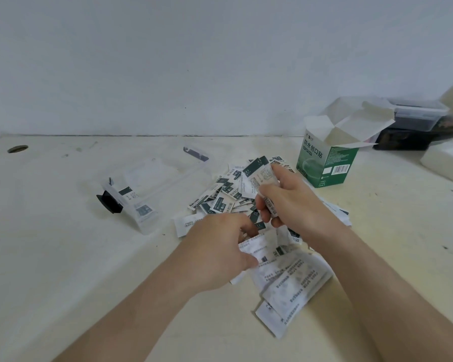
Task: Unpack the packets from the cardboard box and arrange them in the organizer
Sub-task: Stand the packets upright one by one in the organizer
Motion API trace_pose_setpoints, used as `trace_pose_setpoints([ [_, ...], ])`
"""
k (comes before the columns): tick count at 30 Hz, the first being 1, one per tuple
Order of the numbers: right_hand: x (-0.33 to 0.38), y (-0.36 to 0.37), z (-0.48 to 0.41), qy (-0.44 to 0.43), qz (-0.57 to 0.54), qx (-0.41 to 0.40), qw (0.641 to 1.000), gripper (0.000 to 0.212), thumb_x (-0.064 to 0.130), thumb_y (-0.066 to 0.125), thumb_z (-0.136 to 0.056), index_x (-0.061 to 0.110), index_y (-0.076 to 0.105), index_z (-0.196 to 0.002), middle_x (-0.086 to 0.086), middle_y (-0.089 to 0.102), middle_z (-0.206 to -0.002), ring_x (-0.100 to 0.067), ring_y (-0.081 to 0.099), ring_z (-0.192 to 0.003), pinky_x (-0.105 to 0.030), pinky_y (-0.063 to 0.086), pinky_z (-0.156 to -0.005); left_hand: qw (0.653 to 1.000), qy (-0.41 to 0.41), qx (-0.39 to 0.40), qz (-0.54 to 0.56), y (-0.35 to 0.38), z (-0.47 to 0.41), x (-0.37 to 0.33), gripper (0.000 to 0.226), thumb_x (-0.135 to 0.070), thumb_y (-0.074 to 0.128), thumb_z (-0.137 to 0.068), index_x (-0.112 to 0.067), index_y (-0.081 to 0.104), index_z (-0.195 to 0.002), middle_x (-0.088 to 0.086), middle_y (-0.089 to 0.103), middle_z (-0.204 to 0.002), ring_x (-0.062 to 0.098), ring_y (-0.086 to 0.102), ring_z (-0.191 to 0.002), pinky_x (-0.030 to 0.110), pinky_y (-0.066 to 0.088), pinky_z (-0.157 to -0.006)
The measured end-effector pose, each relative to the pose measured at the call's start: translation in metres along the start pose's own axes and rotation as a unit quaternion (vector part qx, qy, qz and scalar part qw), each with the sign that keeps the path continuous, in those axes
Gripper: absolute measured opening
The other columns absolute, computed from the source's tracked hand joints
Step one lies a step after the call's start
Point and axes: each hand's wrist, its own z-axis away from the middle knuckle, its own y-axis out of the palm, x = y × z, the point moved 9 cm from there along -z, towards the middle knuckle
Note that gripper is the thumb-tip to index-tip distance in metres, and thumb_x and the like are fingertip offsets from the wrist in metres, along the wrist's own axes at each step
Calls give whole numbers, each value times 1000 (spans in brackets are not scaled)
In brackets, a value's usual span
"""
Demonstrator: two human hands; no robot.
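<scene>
Head view: a green-and-white box (pixel 327 163) stands upright on the pale worktop (pixel 63 257), top flaps open. Just left of the box, and spreading toward the camera, lies a loose pile of packets (pixel 228 192), white with dark green ends, overlapping every way. Nearer the camera than the box, several large packets (pixel 293 286) lie fanned on the worktop, printed sides up.

The right hand (pixel 290 202) is raised over the pile, near the box's left front. Its grip is clamped on a small bunch of packets, thumb on one side and curled fingers on the other, and the bunch sticks up past the fingertips. The left hand (pixel 217 246) is lower and further from the box, at the pile's near edge. Its grip is closed on the top one of the large packets, pinching its left end between thumb and fingers.

Well left of the box sits the clear organizer (pixel 152 184), with a black clasp (pixel 110 202) on its near-left end. A few packets show through its wall at that end; which compartments they lie in I cannot tell.

Behind the box, to its right, are dark lidded tubs (pixel 408 126), and a white block (pixel 445 163) lies beside them.
</scene>
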Motion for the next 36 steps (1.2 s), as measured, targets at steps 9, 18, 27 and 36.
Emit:
trace_pose_setpoints([
  [9, -10, 31, 15, 141, -239, 166, 946, 23, 24, 49, -101, 7, 57, -116, -17, 70, -83, -27, 69, -68, -31, 56, -51, 949, 87, -276, 125, -64, 7, 7, 50, 8, 74, -65, -41, 68, -60, -25, 52, -102, -1, 42, -107, 2, 30, -87],
  [18, -4, 55, 18, 153, -381, 222, 884, 27, 27, 43, -102, 5, 58, -104, -13, 62, -75, -16, 54, -47, -17, 39, -31, 929, 83, -177, 313, -41, -5, 14, 59, 9, 42, -74, -40, 74, -84, -22, 49, -134, 5, 46, -128, 32, 50, -95],
  [27, -1, 54, 19, 105, -304, 241, 916, 12, 5, 50, -96, 7, 58, -104, -14, 57, -78, -14, 45, -48, -18, 26, -36, 910, 158, -89, 372, -37, 4, -6, 70, 0, 56, -70, -32, 43, -132, -22, 56, -119, 2, 64, -96, 18, 51, -76],
  [36, 1, 53, 20, 97, -280, 245, 923, 11, 7, 51, -93, 8, 59, -101, -12, 56, -71, -17, 47, -47, -19, 29, -37, 911, 153, -71, 376, -38, 4, -5, 70, 4, 67, -75, -32, 45, -131, -10, 60, -113, 6, 64, -95, 20, 51, -76],
])
